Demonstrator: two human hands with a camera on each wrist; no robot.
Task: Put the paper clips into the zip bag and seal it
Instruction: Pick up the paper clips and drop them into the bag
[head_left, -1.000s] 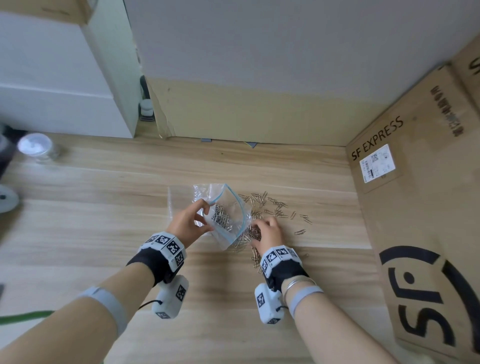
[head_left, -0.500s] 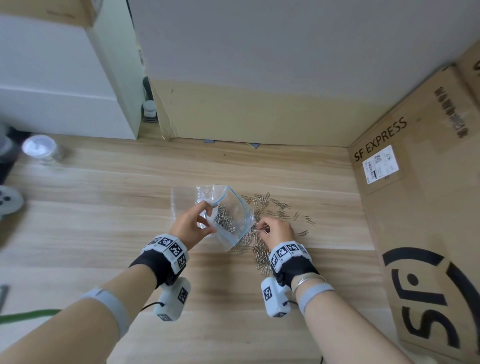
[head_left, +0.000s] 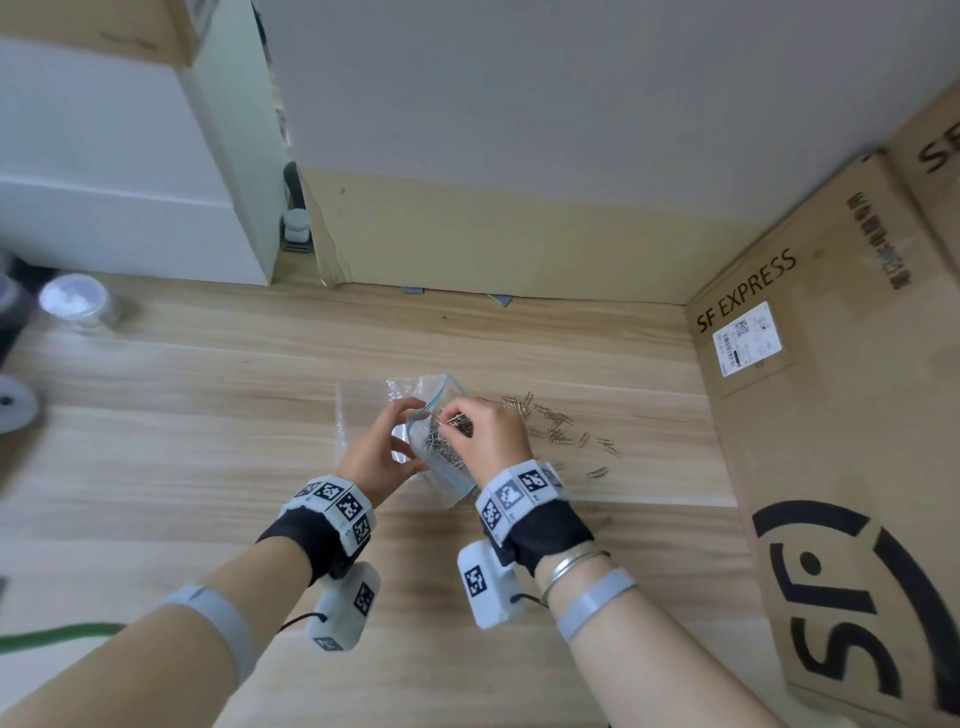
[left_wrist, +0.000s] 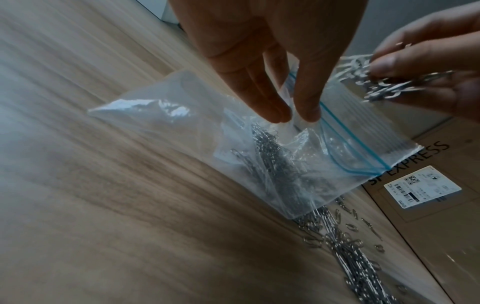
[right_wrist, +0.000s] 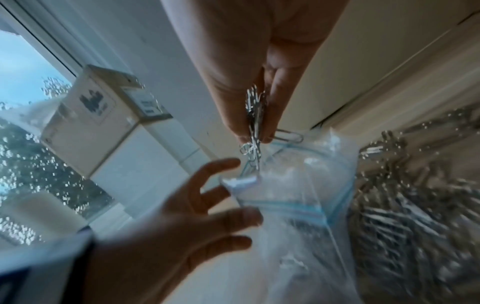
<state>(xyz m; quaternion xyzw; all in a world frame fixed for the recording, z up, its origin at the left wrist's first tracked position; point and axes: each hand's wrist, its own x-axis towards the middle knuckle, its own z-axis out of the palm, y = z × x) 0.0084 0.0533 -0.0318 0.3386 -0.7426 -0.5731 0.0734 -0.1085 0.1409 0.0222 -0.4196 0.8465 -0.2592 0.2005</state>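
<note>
A clear zip bag with a blue zip line lies on the wooden floor, its mouth raised and open. My left hand pinches the near edge of the mouth; in the left wrist view its fingertips hold the plastic just beside the zip line. Several paper clips lie inside the bag. My right hand pinches a small bunch of clips right over the bag's mouth. More loose clips are scattered on the floor to the right of the bag.
A big SF EXPRESS cardboard box stands close on the right. A white cabinet and a lidded jar are at the back left. A wall with a beige skirting board closes the back.
My right hand has left the pile on the floor with a pinch of clips, rising and moving left to the bag's mouth. The left hand has kept its hold on the bag.
</note>
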